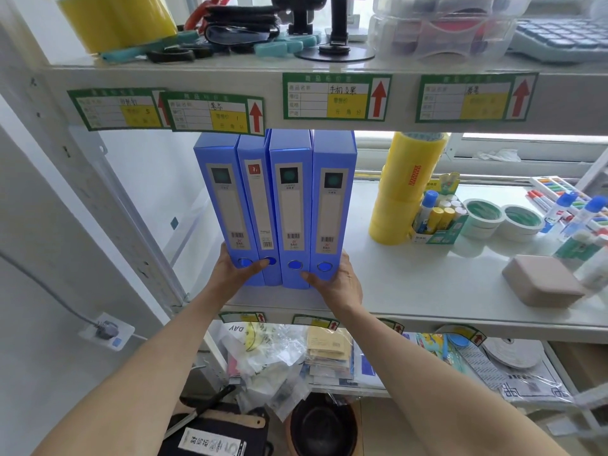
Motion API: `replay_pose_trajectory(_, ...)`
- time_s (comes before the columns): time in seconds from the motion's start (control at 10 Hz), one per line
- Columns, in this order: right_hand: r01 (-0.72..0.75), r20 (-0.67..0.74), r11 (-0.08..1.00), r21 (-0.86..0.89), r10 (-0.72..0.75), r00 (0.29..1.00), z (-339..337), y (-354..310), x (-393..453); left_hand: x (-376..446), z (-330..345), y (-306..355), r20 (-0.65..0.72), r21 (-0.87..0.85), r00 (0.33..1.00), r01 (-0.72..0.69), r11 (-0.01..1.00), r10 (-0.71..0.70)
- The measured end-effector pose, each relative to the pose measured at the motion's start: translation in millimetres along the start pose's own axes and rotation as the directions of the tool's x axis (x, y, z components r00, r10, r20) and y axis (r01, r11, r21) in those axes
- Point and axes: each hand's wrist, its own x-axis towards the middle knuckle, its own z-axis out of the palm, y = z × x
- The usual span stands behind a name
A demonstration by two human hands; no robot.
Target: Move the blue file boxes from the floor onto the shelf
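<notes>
Both hands (230,268) clasp four blue file boxes (276,205) — seemingly resting on shelf (427,291)

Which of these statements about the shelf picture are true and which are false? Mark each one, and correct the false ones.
1. Four blue file boxes stand upright side by side on the middle shelf. True.
2. Only the right hand touches the boxes. False: the left hand holds the other end of the row as well.
3. The stack of yellow tape rolls stands to the right of the boxes. True.
4. The boxes lie flat in a pile. False: they stand on end, spines facing out.
5. The pink box sits on the top shelf. False: it is on the middle shelf, near the front edge.
</notes>
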Motion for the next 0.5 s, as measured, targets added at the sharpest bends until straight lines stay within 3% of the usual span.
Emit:
replay_pose_trajectory(0.2,-0.031,0.019,0.999,-0.010,0.031,0.999,0,3,-2,-5,0,-4,-0.018,0.033,1.000,0.009,0.999,-0.008)
replay_pose_trajectory(0.3,-0.081,0.054,0.995,-0.052,0.084,0.995,-1,5,0,-11,-9,-2,0.048,0.147,0.998,0.027,0.989,-0.035)
replay_pose_trajectory(0.4,-0.133,0.063,0.983,-0.125,0.142,0.988,-11,4,-1,-13,-10,3,0.083,0.300,0.987,0.105,0.948,-0.136)
replay_pose_trajectory(0.5,-0.201,0.046,0.959,-0.198,0.214,0.976,-27,-3,-7,-31,-6,21,0.080,0.402,0.939,0.277,0.873,-0.335)
